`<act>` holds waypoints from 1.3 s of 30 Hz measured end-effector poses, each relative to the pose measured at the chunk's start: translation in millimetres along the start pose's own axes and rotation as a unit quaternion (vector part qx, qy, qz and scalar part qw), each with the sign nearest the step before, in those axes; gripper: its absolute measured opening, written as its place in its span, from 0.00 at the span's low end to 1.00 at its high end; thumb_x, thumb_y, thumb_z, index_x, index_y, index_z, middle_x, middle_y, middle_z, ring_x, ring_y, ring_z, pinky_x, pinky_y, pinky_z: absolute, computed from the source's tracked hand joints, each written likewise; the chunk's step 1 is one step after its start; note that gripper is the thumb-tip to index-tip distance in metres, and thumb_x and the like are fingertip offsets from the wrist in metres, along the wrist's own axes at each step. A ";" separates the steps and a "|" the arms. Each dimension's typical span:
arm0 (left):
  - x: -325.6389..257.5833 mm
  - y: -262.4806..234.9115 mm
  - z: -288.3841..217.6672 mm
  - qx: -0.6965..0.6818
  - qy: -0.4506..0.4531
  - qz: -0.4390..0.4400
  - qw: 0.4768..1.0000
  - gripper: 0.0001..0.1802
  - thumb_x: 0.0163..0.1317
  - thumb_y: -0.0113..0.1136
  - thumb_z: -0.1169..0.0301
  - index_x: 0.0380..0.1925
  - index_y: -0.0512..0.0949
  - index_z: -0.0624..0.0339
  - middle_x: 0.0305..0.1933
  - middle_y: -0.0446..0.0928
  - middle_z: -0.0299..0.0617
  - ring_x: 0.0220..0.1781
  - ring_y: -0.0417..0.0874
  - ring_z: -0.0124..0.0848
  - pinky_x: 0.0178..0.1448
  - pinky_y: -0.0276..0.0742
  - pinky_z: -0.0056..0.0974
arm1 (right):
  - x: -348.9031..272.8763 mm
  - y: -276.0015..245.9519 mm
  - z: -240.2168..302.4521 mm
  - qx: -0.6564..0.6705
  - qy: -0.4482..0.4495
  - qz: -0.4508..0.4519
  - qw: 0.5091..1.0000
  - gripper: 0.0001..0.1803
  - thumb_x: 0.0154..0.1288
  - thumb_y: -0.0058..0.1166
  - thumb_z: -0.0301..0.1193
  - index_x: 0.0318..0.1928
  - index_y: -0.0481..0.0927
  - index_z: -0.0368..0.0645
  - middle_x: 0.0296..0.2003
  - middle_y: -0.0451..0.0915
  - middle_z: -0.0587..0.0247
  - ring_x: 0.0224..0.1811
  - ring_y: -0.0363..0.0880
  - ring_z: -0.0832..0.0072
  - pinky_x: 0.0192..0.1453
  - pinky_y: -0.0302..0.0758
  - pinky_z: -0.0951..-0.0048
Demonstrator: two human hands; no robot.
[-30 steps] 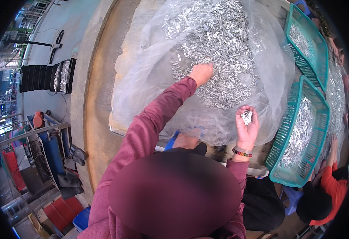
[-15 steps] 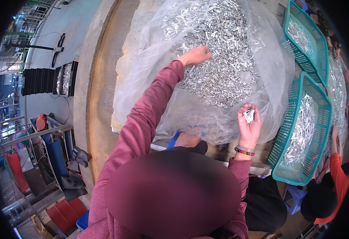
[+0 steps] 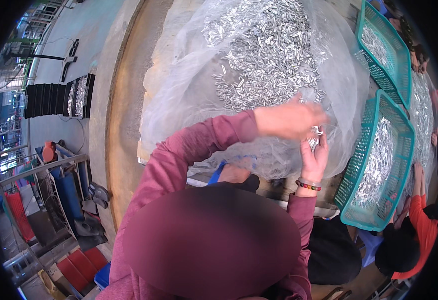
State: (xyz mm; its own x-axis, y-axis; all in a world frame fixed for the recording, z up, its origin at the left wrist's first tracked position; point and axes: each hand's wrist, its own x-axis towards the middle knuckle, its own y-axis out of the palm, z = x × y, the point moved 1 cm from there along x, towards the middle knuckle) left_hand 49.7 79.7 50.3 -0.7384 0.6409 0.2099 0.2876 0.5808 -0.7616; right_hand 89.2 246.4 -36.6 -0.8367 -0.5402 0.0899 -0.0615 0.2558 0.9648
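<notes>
A large heap of small, silver, elongated metal pieces (image 3: 264, 65) lies on a translucent white plastic sheet (image 3: 189, 100) in front of me. My right hand (image 3: 315, 157), with a beaded bracelet at its wrist, is cupped around a small bunch of metal pieces (image 3: 313, 142) at the heap's near right edge. Just above that bunch, my left hand (image 3: 294, 119) reaches across from the left, its fingers over the right hand's fingertips. Motion smears the left fingers, so whether they grip a piece is unclear.
To the right stand two green perforated baskets, a near one (image 3: 346, 200) and a far one (image 3: 404, 65), both holding metal pieces. Beyond the near basket sits a person in an orange sleeve (image 3: 421, 235). Black trays (image 3: 44, 100) are on the floor at left, near a cart (image 3: 54, 185).
My left hand has swung from the heap's left side rightward and nearer, over to my right hand. My right hand stays nearly in place with its bunch of metal pieces.
</notes>
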 end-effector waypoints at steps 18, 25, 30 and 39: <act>-98.7 9.9 173.8 0.084 -0.245 0.003 0.966 0.11 0.51 0.64 0.69 0.37 0.82 0.49 0.46 0.74 0.38 0.51 0.72 0.43 0.55 0.70 0.43 | -1.9 14.5 0.8 -0.041 -0.162 -0.236 0.957 0.19 0.73 0.31 0.33 0.54 0.66 0.32 0.56 0.66 0.38 0.64 0.61 0.48 0.72 0.49 0.43; -69.5 69.1 143.7 0.089 -0.228 -0.116 0.963 0.09 0.52 0.61 0.72 0.34 0.78 0.63 0.41 0.73 0.50 0.48 0.75 0.46 0.48 0.75 0.46 | 10.3 19.8 -22.7 -0.052 -0.089 -0.203 0.974 0.20 0.72 0.35 0.35 0.53 0.67 0.31 0.55 0.68 0.38 0.62 0.62 0.47 0.71 0.54 0.45; -64.3 74.0 135.8 0.243 -0.237 -0.023 0.940 0.06 0.52 0.53 0.77 0.30 0.75 0.66 0.38 0.73 0.48 0.46 0.76 0.44 0.45 0.78 0.42 | 12.4 18.0 -26.7 -0.072 -0.105 -0.216 0.968 0.18 0.72 0.35 0.34 0.52 0.67 0.31 0.54 0.69 0.39 0.61 0.64 0.49 0.70 0.55 0.46; -62.4 73.5 139.6 0.236 -0.236 0.010 0.942 0.15 0.48 0.59 0.74 0.37 0.73 0.67 0.45 0.70 0.49 0.50 0.72 0.45 0.46 0.79 0.44 | 3.0 20.1 -19.1 -0.066 -0.124 -0.232 0.962 0.19 0.73 0.33 0.34 0.53 0.66 0.31 0.54 0.70 0.40 0.60 0.66 0.51 0.71 0.55 0.46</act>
State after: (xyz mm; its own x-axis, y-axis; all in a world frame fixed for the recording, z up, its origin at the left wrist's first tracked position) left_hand 31.7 12.4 -104.4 -0.9569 0.2898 -0.0193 0.0834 0.2107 -0.9740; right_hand 95.9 234.6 -12.2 -0.8411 -0.3592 -0.4045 -0.4041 -0.0797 0.9112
